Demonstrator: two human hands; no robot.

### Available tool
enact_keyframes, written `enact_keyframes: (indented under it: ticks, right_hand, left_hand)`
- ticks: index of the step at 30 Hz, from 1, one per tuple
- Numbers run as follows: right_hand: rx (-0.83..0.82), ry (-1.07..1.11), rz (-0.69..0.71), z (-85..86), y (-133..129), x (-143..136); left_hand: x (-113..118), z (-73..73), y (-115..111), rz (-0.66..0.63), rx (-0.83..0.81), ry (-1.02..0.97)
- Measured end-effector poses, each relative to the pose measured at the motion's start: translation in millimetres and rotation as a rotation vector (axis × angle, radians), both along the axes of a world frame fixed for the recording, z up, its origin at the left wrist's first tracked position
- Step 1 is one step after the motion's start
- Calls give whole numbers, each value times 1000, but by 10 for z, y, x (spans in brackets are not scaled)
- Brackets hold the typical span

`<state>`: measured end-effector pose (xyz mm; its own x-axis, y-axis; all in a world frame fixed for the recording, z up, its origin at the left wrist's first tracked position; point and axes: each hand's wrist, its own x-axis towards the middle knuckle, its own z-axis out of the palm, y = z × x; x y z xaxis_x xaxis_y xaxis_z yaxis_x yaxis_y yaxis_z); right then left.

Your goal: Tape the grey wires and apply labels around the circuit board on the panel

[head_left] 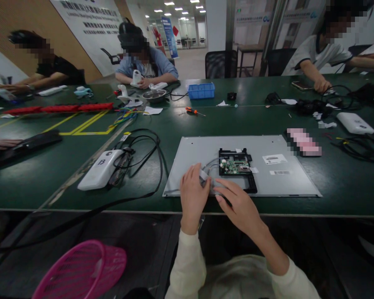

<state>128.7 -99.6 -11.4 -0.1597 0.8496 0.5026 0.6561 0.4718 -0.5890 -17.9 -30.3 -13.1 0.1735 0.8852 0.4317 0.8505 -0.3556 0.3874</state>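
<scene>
A flat grey metal panel (199, 145) lies on the table before me. On it sits a black plastic frame (252, 182) holding a green circuit board (233, 166). Grey cables (210, 162) run from the board's left side toward my left hand (193, 193). That hand is closed at the panel's lower left part, with a pale grey strip (203, 174) showing between thumb and fingers; whether it is tape or cable cannot be told. Close by on the right, my right hand (241, 207) reaches in with its fingers apart, tips near the strip and the frame's lower edge.
Left of the panel lie a white power bank (101, 168) and black cables (157, 145). A pink phone (303, 142) touches or nears the panel's right corner. Farther back are an orange screwdriver (191, 111) and a blue basket (201, 91). Below is a pink basket (104, 249). Several people sit around.
</scene>
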Motion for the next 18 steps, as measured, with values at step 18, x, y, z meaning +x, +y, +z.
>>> enact_keyframes:
  ticks: [18]
  right_hand:
    - [87,103,-35,-27,-25,-10]
  left_hand:
    - [66,77,-118,-81,89,109]
